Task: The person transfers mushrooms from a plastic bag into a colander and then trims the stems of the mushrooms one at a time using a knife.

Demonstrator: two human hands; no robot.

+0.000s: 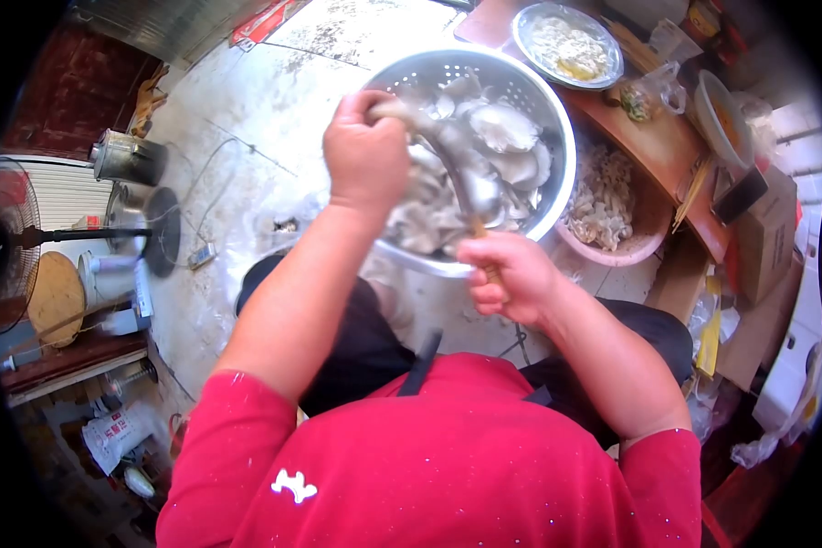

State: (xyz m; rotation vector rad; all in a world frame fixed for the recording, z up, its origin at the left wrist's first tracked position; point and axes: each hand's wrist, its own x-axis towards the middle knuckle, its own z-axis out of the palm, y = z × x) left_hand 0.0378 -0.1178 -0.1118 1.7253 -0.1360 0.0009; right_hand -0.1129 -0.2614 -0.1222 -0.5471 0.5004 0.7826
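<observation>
The fingers (367, 102) of the left hand (367, 157) are seen clenched around the pale stem of a mushroom (400, 111), which is held above the near-left part of a colander (447, 66). The fingers (486, 254) of the right hand (510, 276) are closed on the wooden handle of a knife (473, 194). Its blade is directed upward and away from the body, toward the held mushroom. Whether the blade touches the stem cannot be told.

The colander is of perforated metal and is filled with grey mushrooms (507, 128), over which both hands are placed. The right hand is positioned at its near rim, the left hand above its left side.

Just beside the colander, to the right, a pink bowl (632, 252) is shown, holding paler, torn pieces. Beyond it a wooden table (669, 144) is seen, on which a metal plate (522, 26) of pale food is set. A cardboard box (764, 239) is stacked at the far right.

A grey concrete floor (274, 100) is visible beneath the colander. A standing fan (9, 239) is placed well apart, at the far left. A red shirt (447, 457) is worn by the person, with both forearms bare.
</observation>
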